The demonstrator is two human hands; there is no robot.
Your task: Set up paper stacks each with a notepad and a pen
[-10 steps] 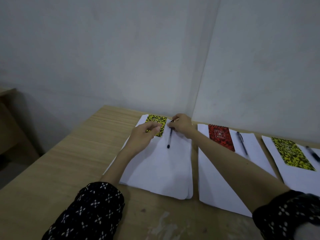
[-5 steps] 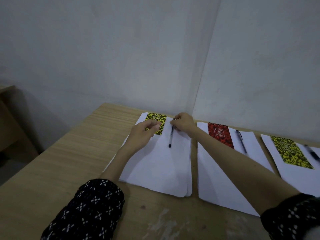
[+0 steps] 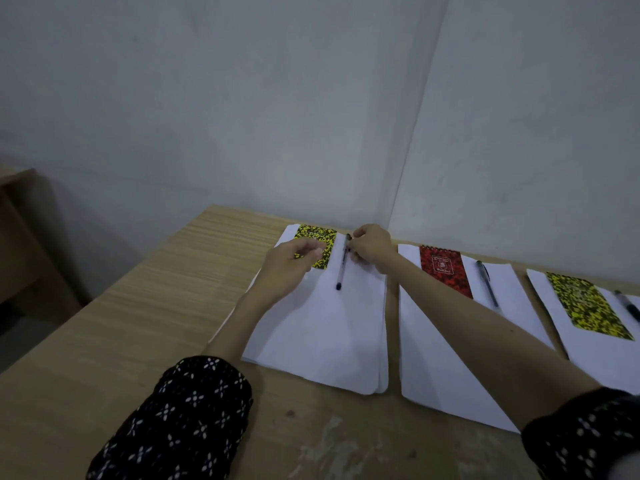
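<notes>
Three white paper stacks lie side by side on the wooden table (image 3: pixel 104 341). On the left stack (image 3: pixel 322 334) sits a yellow-black notepad (image 3: pixel 320 239) with a dark pen (image 3: pixel 343 263) beside it. My left hand (image 3: pixel 289 268) rests on the notepad's near part, fingers loosely curled. My right hand (image 3: pixel 370 245) pinches the pen's far end. The middle stack (image 3: pixel 443 348) carries a red notepad (image 3: pixel 445 270) and a pen (image 3: pixel 486 282). The right stack (image 3: pixel 595 348) carries a yellow-black notepad (image 3: pixel 585 304) and a pen (image 3: pixel 628 304).
The table stands in a room corner, with grey walls right behind the stacks. A wooden piece of furniture (image 3: pixel 17 230) stands at the far left. The table's near part shows pale paint smears (image 3: pixel 329 445).
The pen has shifted slightly toward the far edge and lies straighter beside the notepad. My left hand has slid a little along the notepad. Both hands stay on the left stack.
</notes>
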